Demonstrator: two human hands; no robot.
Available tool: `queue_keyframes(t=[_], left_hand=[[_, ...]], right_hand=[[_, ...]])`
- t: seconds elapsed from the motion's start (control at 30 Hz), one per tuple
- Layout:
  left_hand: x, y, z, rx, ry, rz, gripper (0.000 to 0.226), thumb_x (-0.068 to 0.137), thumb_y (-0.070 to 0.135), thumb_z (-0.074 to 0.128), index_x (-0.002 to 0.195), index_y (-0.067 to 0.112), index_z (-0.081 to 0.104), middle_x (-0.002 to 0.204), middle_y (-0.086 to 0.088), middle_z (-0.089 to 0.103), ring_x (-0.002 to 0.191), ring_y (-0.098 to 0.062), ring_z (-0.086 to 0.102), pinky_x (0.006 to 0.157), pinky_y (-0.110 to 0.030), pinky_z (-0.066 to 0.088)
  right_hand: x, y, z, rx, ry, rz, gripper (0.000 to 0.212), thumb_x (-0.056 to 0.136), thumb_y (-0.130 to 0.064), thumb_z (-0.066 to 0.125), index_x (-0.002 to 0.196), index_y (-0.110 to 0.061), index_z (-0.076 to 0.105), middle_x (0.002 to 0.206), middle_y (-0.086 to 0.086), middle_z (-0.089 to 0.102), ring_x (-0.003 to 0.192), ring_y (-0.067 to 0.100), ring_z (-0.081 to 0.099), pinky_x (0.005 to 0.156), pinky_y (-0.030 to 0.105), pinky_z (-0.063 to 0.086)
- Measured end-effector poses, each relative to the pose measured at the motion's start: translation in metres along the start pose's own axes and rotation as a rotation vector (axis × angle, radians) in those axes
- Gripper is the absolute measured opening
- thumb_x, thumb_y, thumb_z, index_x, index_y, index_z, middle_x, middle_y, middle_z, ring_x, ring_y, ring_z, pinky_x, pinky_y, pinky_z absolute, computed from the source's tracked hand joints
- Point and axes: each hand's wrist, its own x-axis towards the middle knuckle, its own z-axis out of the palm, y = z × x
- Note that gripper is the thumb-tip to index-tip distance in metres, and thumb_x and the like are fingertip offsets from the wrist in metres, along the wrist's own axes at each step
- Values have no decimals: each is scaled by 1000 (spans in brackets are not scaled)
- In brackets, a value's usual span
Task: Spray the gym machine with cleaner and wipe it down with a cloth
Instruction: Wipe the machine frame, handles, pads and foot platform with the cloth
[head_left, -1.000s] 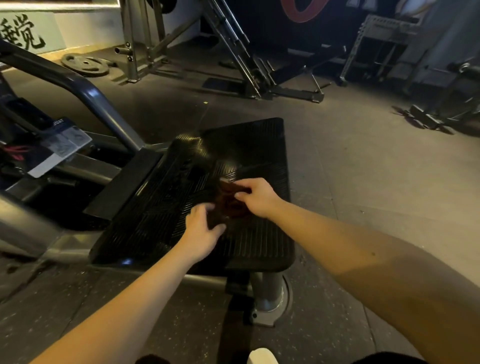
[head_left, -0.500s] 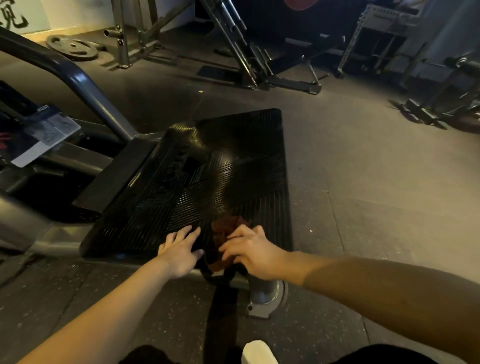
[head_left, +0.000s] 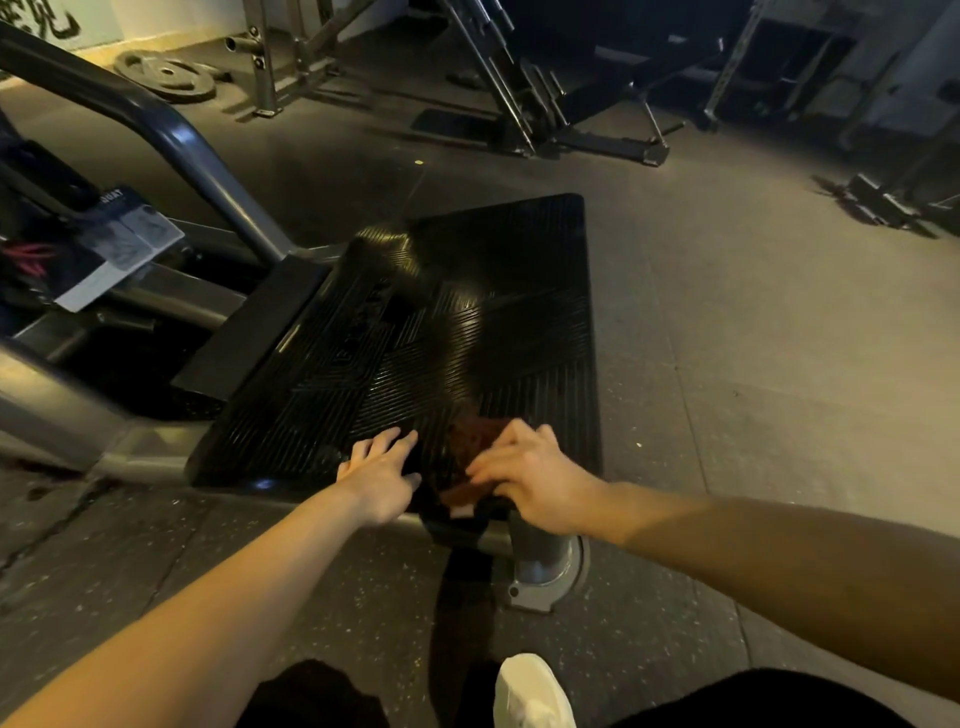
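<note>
The cloth (head_left: 470, 441), dark red-brown, is found under the fingers (head_left: 483, 470) of the right hand (head_left: 530, 478), which are curled over it and hold it against the ribbed black footplate (head_left: 467, 312). It lies at the plate's near edge, and one corner hangs just past that edge, below the fingertips.

The left hand (head_left: 382, 475) is laid flat on the plate just beside the cloth. Its fingers (head_left: 395, 439) are straight and spread, and nothing is held in them.

No cleaner bottle is seen in either hand or near the fingers. A sheen is shown on the plate beyond the fingertips, but it cannot be told whether this is spray or reflected light.

Progress is judged as follows:
- Spraying: presumed done for the plate, since wiping is in hand. This is not confirmed.
- Wiping: under way on the plate, with the near edge being covered.
- Remaining: the far portion of the plate if not yet wiped, the grey frame tube (head_left: 171, 135) well beyond the left fingers, and the base post (head_left: 540, 561) below the right hand.
</note>
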Motion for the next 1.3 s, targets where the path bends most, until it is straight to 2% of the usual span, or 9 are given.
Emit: queue_keyframes(t=[0.13,0.3,0.5,0.63,0.77,0.87,1.03,1.2,1.3], left_hand=[[0,8,1,-25,56,0,65,108,44,45,164,25,18,171,1,8,156,-28,4,124,-51,12],[-3,34,8,-22,82,36,69,106,49,46,163,19,22,171,-2,10,155,-29,7,124,-51,16],[3,46,8,-28,102,42,68,106,47,46,162,14,24,171,-4,11,156,-30,8,124,-50,16],[3,54,9,-39,97,103,69,105,49,48,164,23,20,171,-2,10,156,-29,5,125,-51,14],[1,62,8,-17,77,151,75,103,53,51,164,24,19,171,-1,9,156,-29,4,125,-51,14],[3,59,10,4,79,156,78,101,58,51,164,26,17,171,0,8,156,-29,4,125,-51,15],[7,54,13,41,40,132,77,102,59,49,164,30,13,172,3,4,157,-28,1,124,-52,14],[-17,77,-4,5,-113,-9,72,106,36,51,166,26,12,173,2,3,158,-29,1,124,-54,13],[-44,95,-37,54,-152,-134,71,102,41,59,162,24,26,168,-3,25,153,-30,20,121,-50,26]], right_hand=[[10,32,-27,-68,-125,-58,34,99,-11,61,127,-27,71,141,-14,61,119,14,43,100,37,30],[42,108,-58,-62,112,339,40,96,-9,62,130,-30,69,141,-1,50,132,23,46,120,37,30],[-42,23,-29,-44,23,63,34,98,-15,63,126,-32,71,128,-24,57,119,8,39,98,34,28],[-57,22,-35,-37,-69,-18,35,98,-11,62,127,-29,72,136,-20,63,117,10,44,97,31,31],[-2,75,-62,-126,32,200,36,97,-5,60,127,-23,73,142,-11,61,130,18,44,109,45,32],[26,98,-68,-115,103,398,35,100,-9,58,130,-24,71,145,-8,57,139,18,37,112,41,25],[-15,49,-44,-28,134,323,31,100,-13,60,126,-24,72,126,-15,54,127,13,38,101,43,28],[-51,-3,-45,132,-110,379,33,101,-14,57,130,-23,71,133,-7,51,134,14,35,98,37,22],[-54,-30,-78,333,-320,502,29,103,-18,58,128,-24,71,130,-1,54,133,19,42,115,41,28]])
